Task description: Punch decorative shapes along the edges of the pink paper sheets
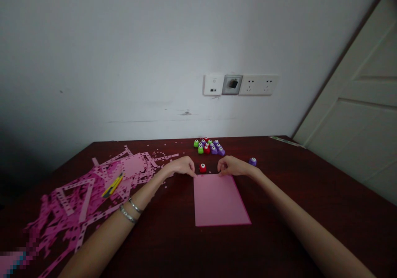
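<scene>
A pink sheet of paper lies on the dark red table in front of me, with a darker pink edge along its right and bottom sides. My left hand pinches its far left corner. At the far right part of the same edge, my right hand has its fingers curled and closed on the paper. Between the hands, just beyond the paper, stands a small red craft punch. A tiny cut mark shows in the paper near that punch. To the right of my right hand sits a purple craft punch.
Several green, red and purple punches cluster at the back. A heap of punched pink paper strips covers the left side, with a yellow box cutter on it. Wall sockets are behind; a white door stands right.
</scene>
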### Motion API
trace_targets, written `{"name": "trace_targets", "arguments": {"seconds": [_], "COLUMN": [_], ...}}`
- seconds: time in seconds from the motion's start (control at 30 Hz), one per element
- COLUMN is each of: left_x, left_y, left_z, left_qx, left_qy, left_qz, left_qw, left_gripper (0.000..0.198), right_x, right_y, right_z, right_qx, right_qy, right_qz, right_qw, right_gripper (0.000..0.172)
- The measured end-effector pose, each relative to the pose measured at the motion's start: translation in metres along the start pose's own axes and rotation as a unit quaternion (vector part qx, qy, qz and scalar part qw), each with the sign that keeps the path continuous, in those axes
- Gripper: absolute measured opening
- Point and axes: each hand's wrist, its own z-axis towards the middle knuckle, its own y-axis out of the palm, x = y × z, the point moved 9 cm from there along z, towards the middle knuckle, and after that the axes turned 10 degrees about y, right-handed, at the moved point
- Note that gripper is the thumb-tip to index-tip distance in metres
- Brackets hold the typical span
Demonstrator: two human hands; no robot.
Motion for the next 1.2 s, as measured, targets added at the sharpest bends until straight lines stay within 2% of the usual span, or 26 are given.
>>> {"name": "trace_targets", "arguments": {"seconds": [0.13, 0.3, 0.43, 0.63, 0.9, 1.2], "left_x": [-0.002, -0.009, -0.019, -0.027, -0.040, -0.045], "left_y": [-0.006, -0.026, -0.029, -0.019, -0.019, -0.018], "left_z": [-0.002, 0.002, 0.006, 0.009, 0.010, 0.012], "left_qx": [0.003, 0.092, 0.135, 0.134, 0.154, 0.157], "left_qy": [-0.015, 0.010, 0.014, 0.015, 0.008, 0.007], "left_qz": [-0.014, -0.044, -0.073, -0.077, -0.115, -0.127], "left_qw": [1.000, 0.995, 0.988, 0.988, 0.981, 0.979], "left_gripper": [0.035, 0.034, 0.032, 0.028, 0.029, 0.030], "right_x": [-0.008, -0.031, -0.045, -0.055, -0.056, -0.054], "right_y": [-0.006, -0.005, 0.003, 0.009, 0.010, 0.011], "right_z": [0.000, 0.000, 0.005, 0.012, 0.013, 0.018], "right_qx": [0.043, 0.106, 0.095, 0.075, 0.081, 0.075], "right_qy": [-0.026, -0.083, -0.109, -0.136, -0.153, -0.154], "right_qz": [0.013, 0.025, 0.029, 0.013, 0.025, 0.013], "right_qw": [0.999, 0.991, 0.989, 0.988, 0.985, 0.985], "right_gripper": [0.021, 0.036, 0.044, 0.034, 0.023, 0.027]}}
